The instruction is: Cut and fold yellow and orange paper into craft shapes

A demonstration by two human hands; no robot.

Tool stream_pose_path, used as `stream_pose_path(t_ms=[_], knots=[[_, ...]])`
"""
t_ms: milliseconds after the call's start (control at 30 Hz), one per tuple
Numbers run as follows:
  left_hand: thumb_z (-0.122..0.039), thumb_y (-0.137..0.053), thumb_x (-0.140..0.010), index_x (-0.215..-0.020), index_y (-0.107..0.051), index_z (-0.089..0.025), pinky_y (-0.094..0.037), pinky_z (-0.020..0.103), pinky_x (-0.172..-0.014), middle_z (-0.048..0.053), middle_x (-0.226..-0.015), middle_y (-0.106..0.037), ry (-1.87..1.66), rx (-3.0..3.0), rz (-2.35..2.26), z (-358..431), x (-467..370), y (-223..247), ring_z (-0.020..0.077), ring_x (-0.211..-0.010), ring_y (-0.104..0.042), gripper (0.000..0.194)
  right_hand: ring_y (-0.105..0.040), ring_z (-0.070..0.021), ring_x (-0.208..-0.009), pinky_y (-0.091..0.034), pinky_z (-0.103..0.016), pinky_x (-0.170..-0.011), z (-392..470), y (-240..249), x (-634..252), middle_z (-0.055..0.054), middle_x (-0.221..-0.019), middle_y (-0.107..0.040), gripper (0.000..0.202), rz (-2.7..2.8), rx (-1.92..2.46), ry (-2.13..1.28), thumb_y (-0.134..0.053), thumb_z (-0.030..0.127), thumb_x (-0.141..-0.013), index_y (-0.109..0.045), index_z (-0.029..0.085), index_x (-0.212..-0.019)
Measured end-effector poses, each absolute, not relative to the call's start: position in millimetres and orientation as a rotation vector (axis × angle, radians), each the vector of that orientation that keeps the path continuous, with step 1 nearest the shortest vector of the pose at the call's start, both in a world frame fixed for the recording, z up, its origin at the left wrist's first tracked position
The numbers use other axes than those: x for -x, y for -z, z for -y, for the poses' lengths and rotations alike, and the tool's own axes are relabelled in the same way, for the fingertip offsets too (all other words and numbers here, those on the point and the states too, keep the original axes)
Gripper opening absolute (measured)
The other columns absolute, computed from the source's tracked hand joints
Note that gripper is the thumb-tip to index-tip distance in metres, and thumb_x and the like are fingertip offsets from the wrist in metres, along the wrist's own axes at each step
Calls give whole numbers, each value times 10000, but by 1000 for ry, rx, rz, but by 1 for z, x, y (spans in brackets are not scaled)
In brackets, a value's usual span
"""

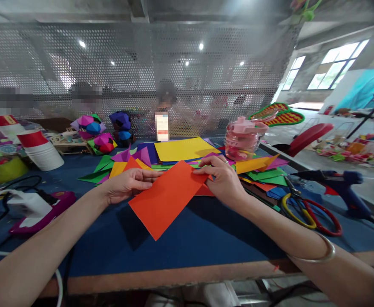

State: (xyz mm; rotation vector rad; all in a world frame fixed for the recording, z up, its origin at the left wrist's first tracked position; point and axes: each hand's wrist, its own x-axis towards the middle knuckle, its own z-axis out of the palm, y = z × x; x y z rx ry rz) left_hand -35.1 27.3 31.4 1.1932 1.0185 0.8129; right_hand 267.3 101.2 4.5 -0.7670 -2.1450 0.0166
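An orange-red rectangular sheet of paper (166, 202) is held tilted above the blue table. My left hand (129, 184) has its upper left edge between thumb and fingers. At the top right corner, my right hand (219, 177) pinches the same sheet; a ring and a bracelet show on that side. Behind the sheet lie purple, green and orange folded papers, and beyond them a flat yellow sheet (187, 149). Part of another red piece (204, 191) shows beneath my right hand.
Scissors (315, 213) and a blue glue gun (343, 187) lie at the right. A pink jar (242, 138) stands behind. Stacked paper cups (41, 151) and a purple power strip (43, 213) are at the left. A perforated metal screen (126, 64) rises behind.
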Motion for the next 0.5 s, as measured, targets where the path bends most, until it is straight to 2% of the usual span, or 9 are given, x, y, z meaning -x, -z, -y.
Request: stream_pose_path(t_ms=[167, 333, 500], knots=[[-224, -852, -748, -1337, -696, -264, -576, 322, -957, 100, -1363, -700, -778, -1226, -957, -24, 33, -36, 287, -1256, -670, 611, -595, -284, -1041, -539, -469, -885, -105, -4, -270, -75, -1047, -711, 475, 2141, 802, 3, -556, -33, -717, -831, 274, -953], [-185, -858, -732, -1376, -659, -289, -560, 305, -978, 86, -1432, -654, -757, -1285, -913, -21, 33, -38, 282, -1327, -617, 682, -594, -288, -1043, -541, -471, -863, -106, -4, -271, -80, -1058, -717, 479, 2133, 822, 16, -537, -40, -708, -826, 258, -947], [-230, -823, -784, -1461, -577, -306, -537, 342, -1032, 97, -1497, -596, -733, -1388, -911, -22, 37, -37, 287, -1383, -564, 725, -596, -289, -1039, -534, -477, -864, -107, -4, -271, -84, -1064, -718, 467, 2133, 795, 39, -540, -45, -718, -817, 247, -954]])
